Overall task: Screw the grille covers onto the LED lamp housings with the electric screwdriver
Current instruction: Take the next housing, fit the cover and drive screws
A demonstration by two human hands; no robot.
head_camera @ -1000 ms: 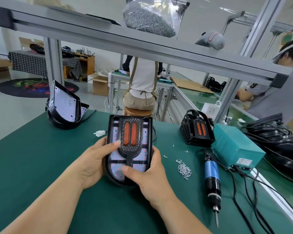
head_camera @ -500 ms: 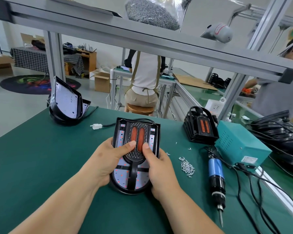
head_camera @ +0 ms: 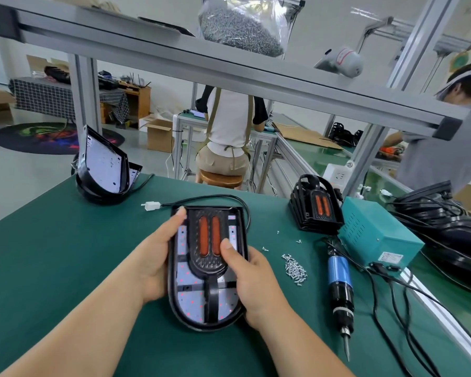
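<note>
A black LED lamp housing [head_camera: 191, 303] lies flat on the green table, its white LED board showing red dots. A black grille cover [head_camera: 208, 257] with two orange bars sits on top of it. My left hand [head_camera: 155, 257] grips the housing's left edge, thumb reaching up to the top left corner. My right hand [head_camera: 249, 278] holds the right edge, thumb pressing on the grille. The electric screwdriver [head_camera: 339, 287], blue and black, lies on the table to the right, tip toward me. A small heap of screws [head_camera: 294, 268] lies between it and the housing.
A stack of finished lamps [head_camera: 314, 205] stands at the back right beside a teal power box [head_camera: 375, 235] with cables. More housings [head_camera: 101, 170] stand at the back left, black parts [head_camera: 446, 221] at far right. A bag of screws [head_camera: 242, 25] rests on the overhead shelf. Other people work beyond.
The housing went from tilted up in both hands to lying flat on the table. My left thumb slid to the top left corner and my right thumb onto the grille.
</note>
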